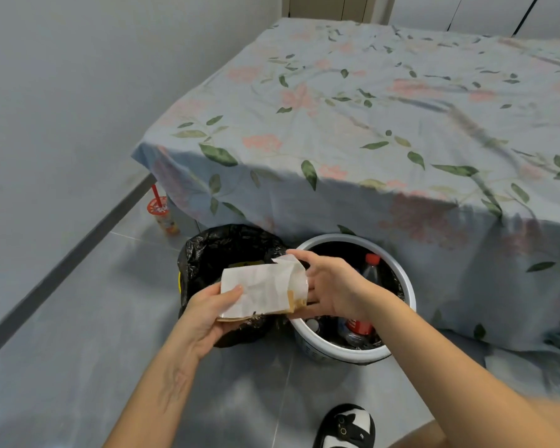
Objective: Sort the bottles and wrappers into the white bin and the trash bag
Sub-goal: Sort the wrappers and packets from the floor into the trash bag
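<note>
Item: white paper wrapper [262, 291] with brown underside, which we hold over the black trash bag [214, 250]. Our left hand [204, 310] has a closed grip on its near corner; our right hand [332, 287] pinches its far edge. Beside the bag, touching it: white bin [404, 305] on the floor, holding a red-capped bottle [369, 270]. Near the wall: cup with red straw [164, 215].

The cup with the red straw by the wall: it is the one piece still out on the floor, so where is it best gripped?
Probably around the cup body just under its red lid, coming from the open floor side toward the viewer. It leans, the wall and the bed's sheet hem it in behind, and the straw blocks a grasp from above.
</note>
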